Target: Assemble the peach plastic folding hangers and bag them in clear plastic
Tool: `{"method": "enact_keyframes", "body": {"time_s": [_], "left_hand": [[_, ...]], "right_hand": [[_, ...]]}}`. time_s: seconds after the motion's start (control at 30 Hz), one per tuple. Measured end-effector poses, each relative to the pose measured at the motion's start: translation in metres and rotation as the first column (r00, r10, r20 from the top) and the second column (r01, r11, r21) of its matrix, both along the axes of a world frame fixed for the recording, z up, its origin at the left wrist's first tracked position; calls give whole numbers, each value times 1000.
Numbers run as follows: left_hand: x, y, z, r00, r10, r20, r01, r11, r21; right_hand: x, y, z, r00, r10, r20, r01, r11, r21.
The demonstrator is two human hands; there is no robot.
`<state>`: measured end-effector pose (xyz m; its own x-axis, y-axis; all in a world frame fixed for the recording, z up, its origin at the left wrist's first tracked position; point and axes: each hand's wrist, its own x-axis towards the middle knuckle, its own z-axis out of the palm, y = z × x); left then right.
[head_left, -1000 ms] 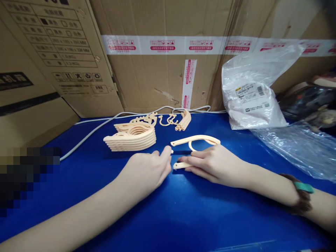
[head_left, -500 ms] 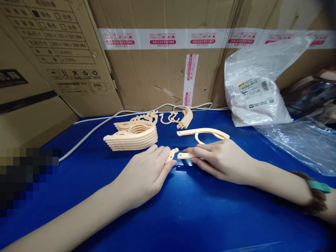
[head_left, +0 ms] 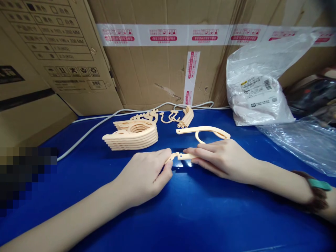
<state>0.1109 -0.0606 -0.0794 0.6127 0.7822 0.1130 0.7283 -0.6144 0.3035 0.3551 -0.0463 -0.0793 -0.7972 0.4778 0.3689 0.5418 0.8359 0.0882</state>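
Observation:
My left hand [head_left: 144, 175] is closed on a small cream plastic hanger piece [head_left: 172, 157] whose curved, holed end pokes out past the thumb. My right hand [head_left: 220, 159] pinches a cream hanger arm [head_left: 185, 156], its flat end with a hole pointing left. The two ends meet or nearly meet; contact is hard to make out. Just behind the right fingers is another long curved hanger arm [head_left: 202, 130] with a loop under it. Whether it joins the held arm is hidden by the hand.
A stack of cream hanger arms [head_left: 131, 138] lies left of centre on the blue table [head_left: 183, 210]. Behind are loose hooks [head_left: 168, 117] and a bundle of short curved pieces [head_left: 186, 117]. A white cable [head_left: 91, 131], cardboard boxes [head_left: 157, 70] and a plastic bag [head_left: 259, 91] border the back.
My left hand has turned slightly and brought its piece lower and closer to the end of the right-hand arm. My right hand has stayed nearly still.

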Motion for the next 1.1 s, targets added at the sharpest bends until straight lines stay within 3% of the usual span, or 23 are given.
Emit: {"method": "enact_keyframes", "body": {"time_s": [0.2,0.37,0.83,1.1], "left_hand": [[-1,-1,2,997,-69,44,70,997,-25],[1,-4,3,991,-95,97,99,995,-35],[3,-7,5,988,-41,148,61,989,-132],[6,-7,5,997,-64,35,65,997,-28]], "right_hand": [[1,2,0,999,40,-18,-39,996,75],[1,1,3,998,60,-25,-59,997,39],[1,1,6,997,69,-17,-67,994,86],[-2,-2,6,998,59,-4,-58,994,93]]}}
